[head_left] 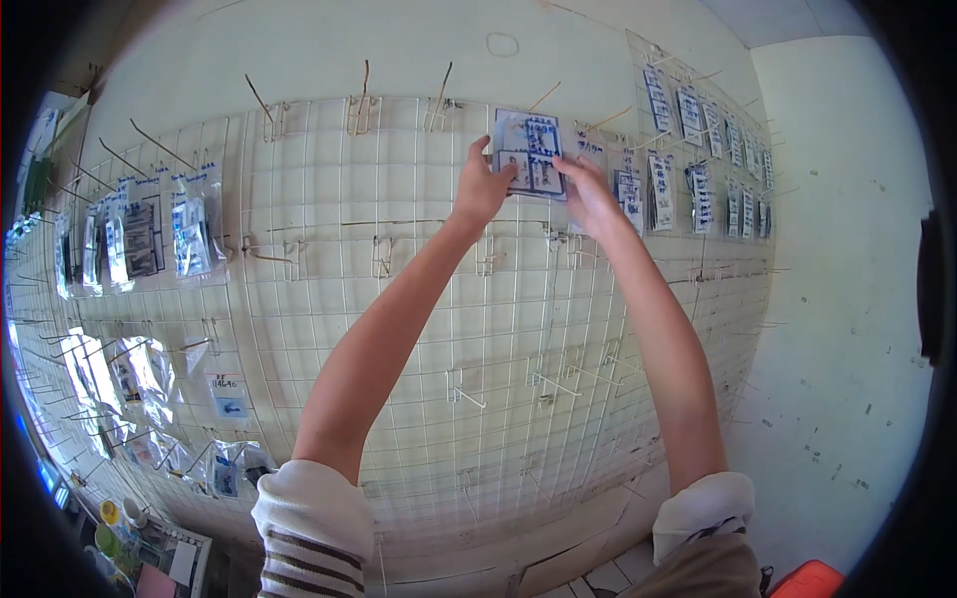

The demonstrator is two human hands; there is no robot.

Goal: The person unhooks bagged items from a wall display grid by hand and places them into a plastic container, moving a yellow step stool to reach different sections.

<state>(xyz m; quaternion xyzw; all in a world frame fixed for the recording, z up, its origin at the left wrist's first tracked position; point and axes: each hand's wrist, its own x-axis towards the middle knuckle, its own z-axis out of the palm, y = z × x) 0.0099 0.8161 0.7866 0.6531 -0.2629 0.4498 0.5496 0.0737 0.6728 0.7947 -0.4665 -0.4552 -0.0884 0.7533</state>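
Observation:
Both arms reach up to a flat plastic packet point(531, 140) with blue-and-white printing and handwriting, held upright against the wire grid. My left hand point(485, 189) grips its left edge, the thumb lying across the front. At the right edge, my right hand point(590, 192) has its thumb on the front, with the other fingers mostly hidden. A hook point(544, 96) sticks out just above the packet; whether the packet hangs on it I cannot tell. Another clear packet point(586, 149) hangs right behind my right hand.
The white wire grid point(329, 209) covers the wall, with several hooks jutting outward. Filled packets point(197, 234) hang at the left, and rows of cards point(660, 194) at the right. Cups point(108, 539) stand on a surface low at the left. A red object point(807, 580) is at lower right.

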